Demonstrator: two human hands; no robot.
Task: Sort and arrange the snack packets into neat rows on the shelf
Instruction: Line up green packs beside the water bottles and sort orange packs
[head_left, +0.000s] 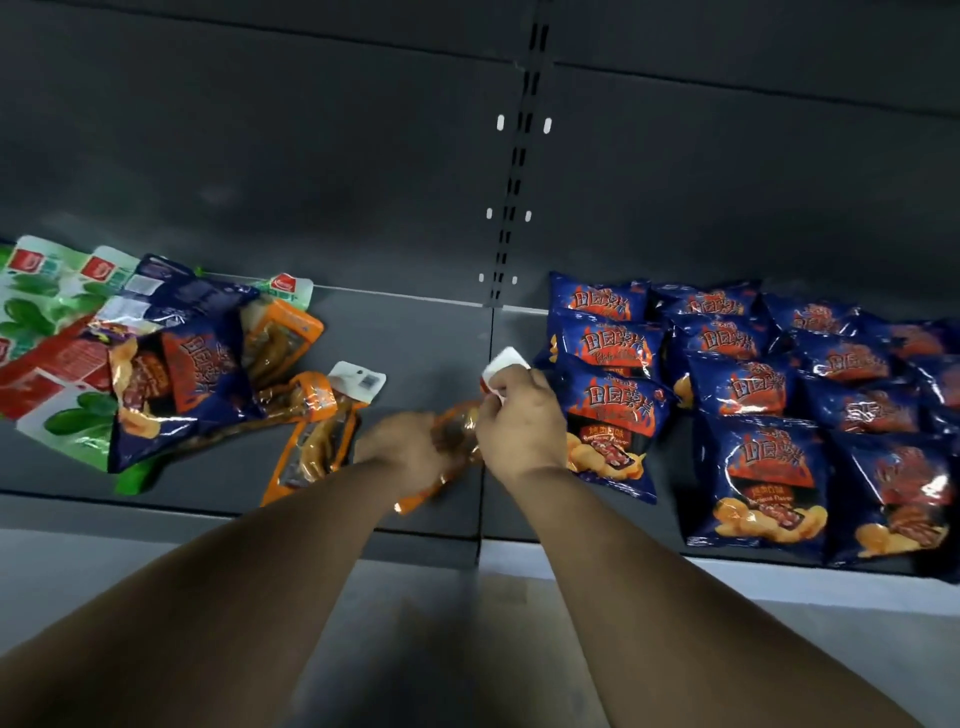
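**Two hands hold one orange packet over the shelf**

While both arms reach up from the bottom of the frame, the hands meet near the middle, over the dark grey shelf. The left hand has its fingers curled round the lower part of an orange packet. The right hand pinches the white top end of that same packet with bent fingers. The packet lies slanted between the two hands, just above the shelf.

On the right side of the frame, blue chip bags lie in neat rows, each one partly over the next. The right hand is just beside the nearest row.

On the left side of the frame sits a messy pile. Green and white packets lie at the far left, with one loose blue bag on top of them. More orange packets lie at the pile's right edge, close to the left hand.

A metal strip with slots runs up the back wall in the upper middle.
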